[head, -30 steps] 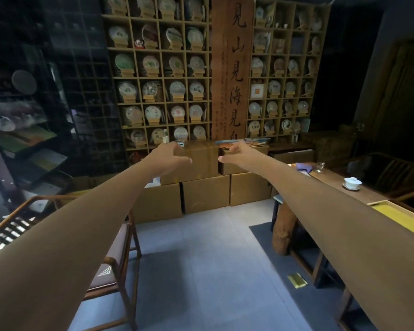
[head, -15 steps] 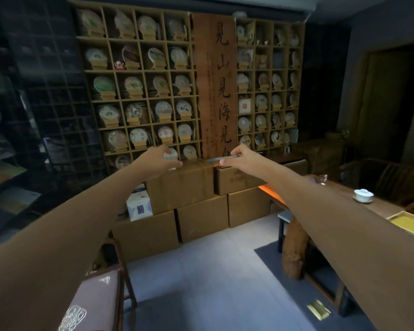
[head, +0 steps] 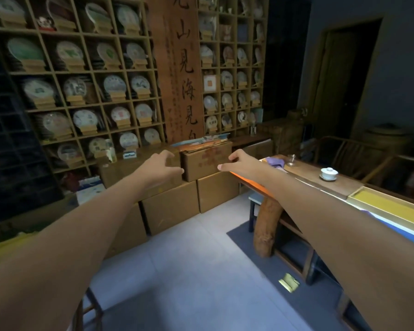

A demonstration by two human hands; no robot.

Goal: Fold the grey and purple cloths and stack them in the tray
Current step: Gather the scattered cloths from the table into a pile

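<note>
Purple crumpled cloth (head: pixel 274 161) lies on the far end of the long wooden table (head: pixel 339 185), well apart from the shallow yellow-lined tray (head: pixel 390 209). Left hand (head: pixel 161 167) and right hand (head: pixel 239 162), outstretched with loosely curled fingers, grasp nothing.

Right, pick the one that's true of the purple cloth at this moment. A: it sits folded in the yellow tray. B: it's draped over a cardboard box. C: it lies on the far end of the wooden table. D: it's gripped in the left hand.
C: the purple cloth lies on the far end of the wooden table, near a small glass; both hands hold nothing.
</note>
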